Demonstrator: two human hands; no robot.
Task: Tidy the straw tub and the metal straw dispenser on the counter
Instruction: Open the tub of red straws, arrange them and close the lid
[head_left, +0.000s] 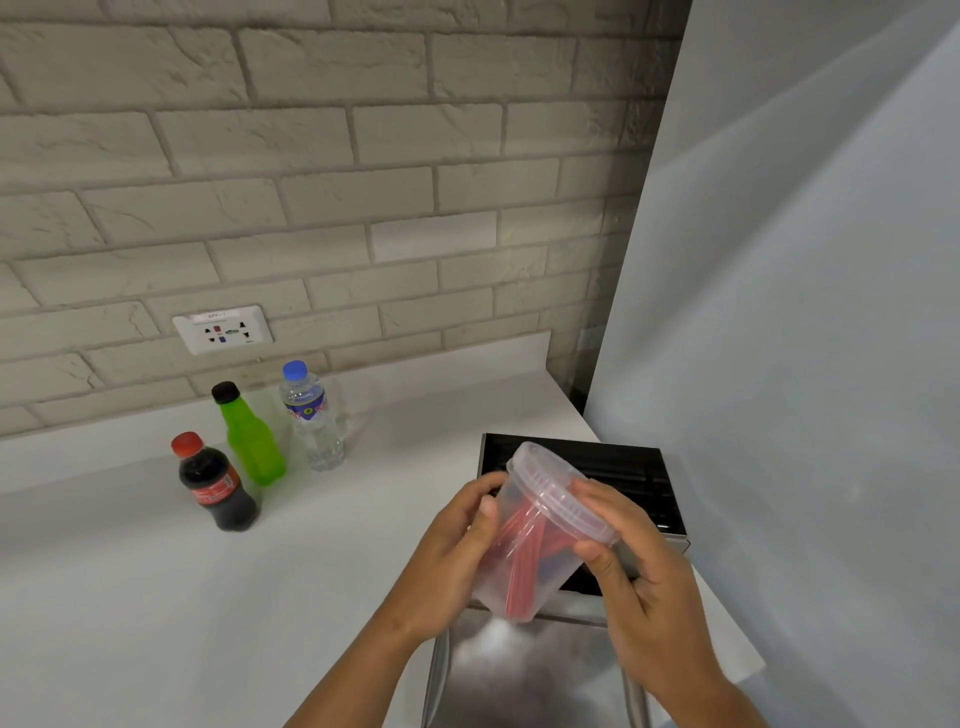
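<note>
A clear plastic straw tub (524, 566) with red straws inside is held tilted in the air, its lidded top pointing up and away. My left hand (457, 551) grips the tub's side. Fingers of my right hand (628, 566) wrap around the clear lid (558, 493) at its rim. Right beneath and behind the tub stands the metal straw dispenser (530, 670); its top is open and dark inside (623, 467), and its steel flap slopes toward me.
On the white counter (156, 597) at the left stand a cola bottle (215, 483), a green bottle (247, 436) and a water bottle (311, 415). A brick wall with a socket (223, 330) is behind. A grey panel (805, 312) closes the right side.
</note>
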